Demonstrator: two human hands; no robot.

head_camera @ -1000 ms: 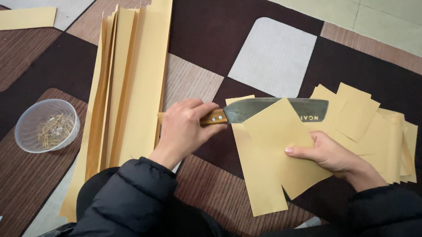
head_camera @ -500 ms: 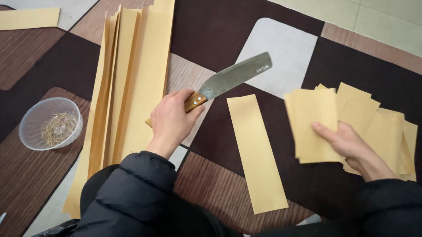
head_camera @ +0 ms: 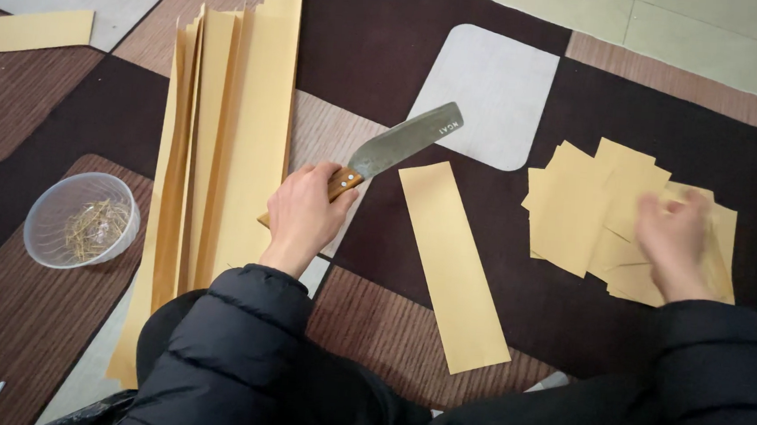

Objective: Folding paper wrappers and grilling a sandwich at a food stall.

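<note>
A knife (head_camera: 398, 149) with a wooden handle and a broad metal blade was held in the left hand (head_camera: 306, 214), the fingers wrapped tightly around the handle and the blade pointed up and away to the right, lifted above the patchwork carpet (head_camera: 381, 53). Just right of the knife, a single long strip of tan paper (head_camera: 452, 263) was laid flat on the carpet, apart from the blade. Further right of the knife, the right hand (head_camera: 676, 243) was set on a loose pile of cut paper pieces (head_camera: 591, 214); the hand was blurred, and whether its fingers were spread or pinching a piece could not be told. Left of the knife, a stack of long paper sheets (head_camera: 222, 166) was lined up on the carpet, with the left hand resting at its right edge. Well to the left of the knife, beyond that stack, a clear plastic bowl (head_camera: 81, 220) was stood upright, and a small tangle of thin straw-coloured strands was seen in its bottom. Both arms were covered by dark padded sleeves (head_camera: 227, 353).
</note>
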